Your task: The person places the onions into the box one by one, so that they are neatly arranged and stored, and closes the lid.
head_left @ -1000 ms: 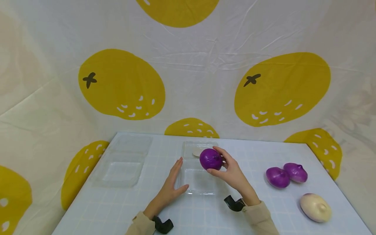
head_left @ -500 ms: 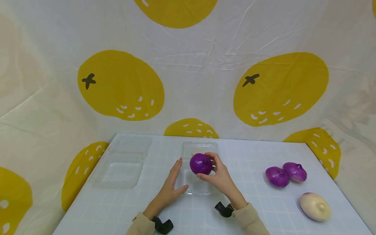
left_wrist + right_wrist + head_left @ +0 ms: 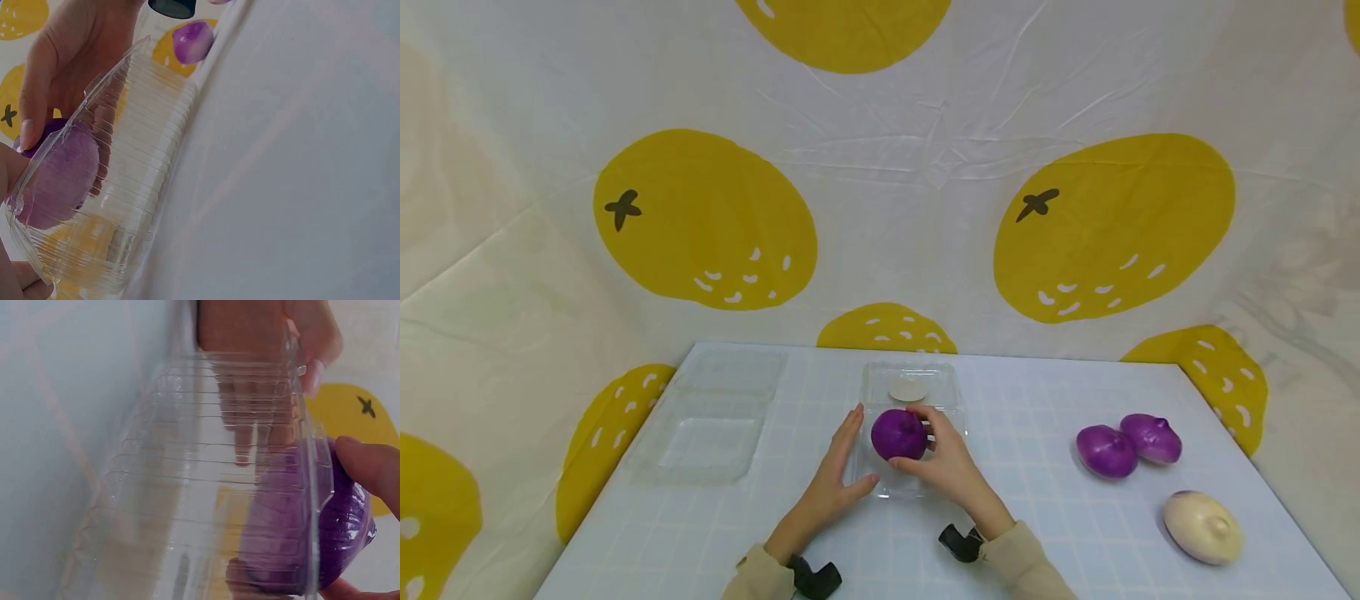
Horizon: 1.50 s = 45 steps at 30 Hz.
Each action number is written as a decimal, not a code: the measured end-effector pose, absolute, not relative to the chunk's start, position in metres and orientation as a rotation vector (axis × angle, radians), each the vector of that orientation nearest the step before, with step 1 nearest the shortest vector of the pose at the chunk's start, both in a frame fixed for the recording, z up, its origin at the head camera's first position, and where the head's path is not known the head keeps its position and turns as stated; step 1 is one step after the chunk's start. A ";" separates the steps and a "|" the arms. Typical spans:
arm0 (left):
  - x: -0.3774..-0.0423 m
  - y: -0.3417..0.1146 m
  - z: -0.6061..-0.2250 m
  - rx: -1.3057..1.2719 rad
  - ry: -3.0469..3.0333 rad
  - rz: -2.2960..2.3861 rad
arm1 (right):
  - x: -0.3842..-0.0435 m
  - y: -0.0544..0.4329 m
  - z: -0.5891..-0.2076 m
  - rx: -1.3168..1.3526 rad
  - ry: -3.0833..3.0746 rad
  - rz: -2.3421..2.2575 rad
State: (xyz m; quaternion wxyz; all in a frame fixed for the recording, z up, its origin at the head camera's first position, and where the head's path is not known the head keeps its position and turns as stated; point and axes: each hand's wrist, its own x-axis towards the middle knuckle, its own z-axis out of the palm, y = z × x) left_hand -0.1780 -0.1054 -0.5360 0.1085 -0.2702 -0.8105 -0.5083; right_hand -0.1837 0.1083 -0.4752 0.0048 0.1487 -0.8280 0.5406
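Observation:
My right hand (image 3: 953, 468) grips a round purple onion (image 3: 897, 435) from its right side, thumb in front and fingers behind. The onion is over the near half of an open clear plastic clamshell box (image 3: 957, 392). In the right wrist view, part of the onion (image 3: 344, 531) shows above the rim and the rest through the clear wall. My left hand (image 3: 829, 482) lies along the box's left side, fingers extended and thumb spread toward the near left corner. Through the ribbed wall (image 3: 144, 144), the left wrist view shows the onion's lower part.
Another open clear clamshell box (image 3: 700, 446) lies at the table's left. Toward the right are two purple onions, one nearer (image 3: 1107, 452) and one behind (image 3: 1152, 438), plus a pale onion (image 3: 1202, 527). A whitish oval (image 3: 908, 388) shows at the middle box's lid.
My right hand has carried the purple onion left and down, toward the near half of the middle box. The left hand has stayed beside the box.

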 end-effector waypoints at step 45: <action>-0.181 -0.107 -0.544 -0.834 -2.339 -1.497 | -0.180 0.098 -0.491 0.558 -2.815 1.112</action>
